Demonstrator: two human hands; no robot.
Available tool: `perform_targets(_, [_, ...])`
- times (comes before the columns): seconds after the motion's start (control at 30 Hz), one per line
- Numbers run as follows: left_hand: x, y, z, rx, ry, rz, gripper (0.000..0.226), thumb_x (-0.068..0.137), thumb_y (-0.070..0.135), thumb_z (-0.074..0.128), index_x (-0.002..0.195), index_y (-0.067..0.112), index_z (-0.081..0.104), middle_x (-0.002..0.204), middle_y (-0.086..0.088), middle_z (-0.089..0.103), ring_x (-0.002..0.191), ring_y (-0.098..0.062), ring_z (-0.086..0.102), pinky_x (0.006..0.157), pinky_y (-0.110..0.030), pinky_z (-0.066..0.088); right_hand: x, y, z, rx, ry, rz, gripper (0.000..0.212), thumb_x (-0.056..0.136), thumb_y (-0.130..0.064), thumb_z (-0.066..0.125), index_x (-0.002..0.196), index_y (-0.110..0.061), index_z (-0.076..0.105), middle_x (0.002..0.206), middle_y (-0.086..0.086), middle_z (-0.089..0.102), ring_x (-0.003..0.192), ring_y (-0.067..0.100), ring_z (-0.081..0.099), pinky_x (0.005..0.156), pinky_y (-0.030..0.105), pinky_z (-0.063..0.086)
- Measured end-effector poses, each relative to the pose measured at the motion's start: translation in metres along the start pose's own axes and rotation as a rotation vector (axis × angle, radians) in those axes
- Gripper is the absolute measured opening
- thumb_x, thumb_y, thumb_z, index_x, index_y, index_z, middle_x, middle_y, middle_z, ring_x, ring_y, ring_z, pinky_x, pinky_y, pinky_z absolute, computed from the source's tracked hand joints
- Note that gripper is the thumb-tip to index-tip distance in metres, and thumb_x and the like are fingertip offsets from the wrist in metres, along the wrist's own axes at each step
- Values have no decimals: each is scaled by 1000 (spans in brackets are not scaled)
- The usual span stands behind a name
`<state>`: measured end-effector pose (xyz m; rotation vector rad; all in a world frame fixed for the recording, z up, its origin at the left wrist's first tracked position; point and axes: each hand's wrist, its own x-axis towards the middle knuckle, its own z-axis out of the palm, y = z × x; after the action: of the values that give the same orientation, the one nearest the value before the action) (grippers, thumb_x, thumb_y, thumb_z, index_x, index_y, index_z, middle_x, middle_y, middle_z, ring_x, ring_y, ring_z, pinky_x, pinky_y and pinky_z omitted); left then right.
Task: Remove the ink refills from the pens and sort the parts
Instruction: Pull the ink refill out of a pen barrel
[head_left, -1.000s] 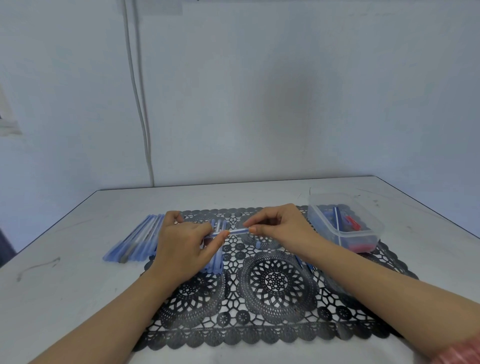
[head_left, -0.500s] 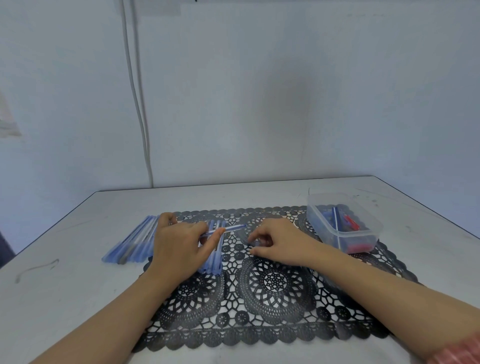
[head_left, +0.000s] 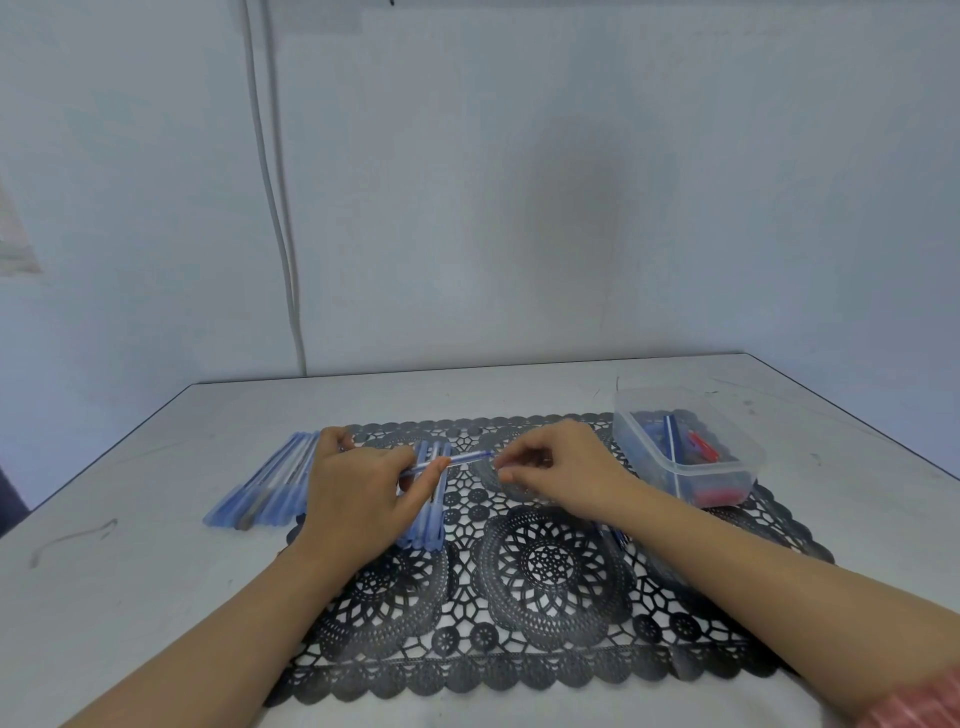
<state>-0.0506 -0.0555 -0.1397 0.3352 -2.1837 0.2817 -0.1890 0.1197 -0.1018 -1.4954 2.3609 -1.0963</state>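
My left hand (head_left: 358, 488) pinches a pen (head_left: 462, 459) between thumb and fingers, its free end pointing to 3 o'clock. My right hand (head_left: 566, 467) curls just at that end; whether it grips, I cannot tell. More pens (head_left: 428, 514) lie under my left hand, a row (head_left: 270, 483) at 9 o'clock, a clear box (head_left: 639, 441) at 3. All this is on a black lace mat (head_left: 545, 561) on a white table (head_left: 156, 597); beyond is a pale wall (head_left: 571, 208) with a cable (head_left: 275, 208).

A black lace placemat (head_left: 545, 629) lies on a white table (head_left: 156, 597); a pale cable (head_left: 281, 234) runs down the wall (head_left: 597, 182).
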Motion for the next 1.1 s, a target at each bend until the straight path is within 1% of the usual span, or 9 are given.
perform_targets(0.1, [0, 0, 0, 4, -3, -5, 48, 93, 57, 35, 53, 30, 37, 39, 13, 31, 37, -8, 24, 81, -36, 30, 0, -1, -2, 231, 53, 63, 15, 85, -11, 66, 98, -16, 72, 77, 5, 72, 63, 6, 63, 69, 21, 55])
perform_targets(0.17, [0, 0, 0, 1, 0, -5, 47, 93, 57, 35, 54, 30, 37, 38, 12, 32, 37, -8, 26, 81, -36, 30, 0, -1, -2, 395, 58, 91, 16, 84, -5, 65, 97, -12, 71, 80, 11, 72, 67, 14, 65, 70, 22, 55])
perform_targets(0.23, [0, 0, 0, -6, 8, -2, 47, 93, 57, 34, 54, 31, 36, 38, 12, 30, 37, -8, 25, 81, -35, 30, 0, -1, -3, 469, 54, 92, 17, 83, -1, 65, 97, -9, 71, 83, 12, 72, 70, 16, 66, 70, 20, 54])
perform_targets(0.53, [-1, 2, 0, -59, 37, 23, 45, 94, 56, 34, 57, 31, 36, 42, 14, 27, 39, -7, 24, 83, -36, 31, -2, -4, -4, 389, 36, 62, 18, 82, -5, 68, 100, -8, 72, 74, 4, 71, 63, 7, 64, 65, 13, 49])
perform_targets(0.63, [-1, 1, 1, -59, 27, 35, 49, 94, 56, 35, 54, 29, 43, 39, 11, 34, 38, -7, 27, 81, -35, 31, -3, -4, -4, 399, 25, 69, 19, 82, -4, 67, 101, -7, 71, 74, 2, 71, 62, 5, 64, 64, 12, 49])
perform_targets(0.77, [-2, 1, 1, -68, 28, 42, 52, 94, 57, 34, 54, 27, 47, 39, 8, 41, 38, -8, 30, 81, -35, 30, -3, -5, -2, 408, 7, 67, 19, 82, -4, 67, 100, -8, 72, 79, 3, 72, 67, 10, 66, 66, 13, 50])
perform_targets(0.93, [-1, 3, 0, -75, 46, 41, 53, 96, 58, 30, 54, 28, 44, 40, 10, 40, 38, -8, 29, 81, -36, 31, -5, -6, -3, 424, 20, 43, 19, 82, -2, 67, 100, -7, 71, 77, 4, 71, 64, 7, 64, 65, 13, 50])
perform_targets(1.0, [0, 3, 0, -73, 47, 35, 55, 96, 58, 29, 54, 27, 45, 40, 11, 40, 38, -8, 28, 81, -35, 30, -5, -5, -2, 414, 43, 22, 19, 81, -2, 68, 99, -8, 72, 77, 4, 72, 65, 9, 65, 65, 14, 51])
perform_targets(1.1, [-1, 3, 0, -69, 38, 39, 54, 95, 57, 32, 54, 26, 48, 39, 10, 40, 37, -8, 30, 81, -35, 30, -4, -3, 0, 364, 81, -21, 21, 80, -3, 70, 97, -14, 73, 82, 4, 72, 72, 15, 68, 71, 19, 55])
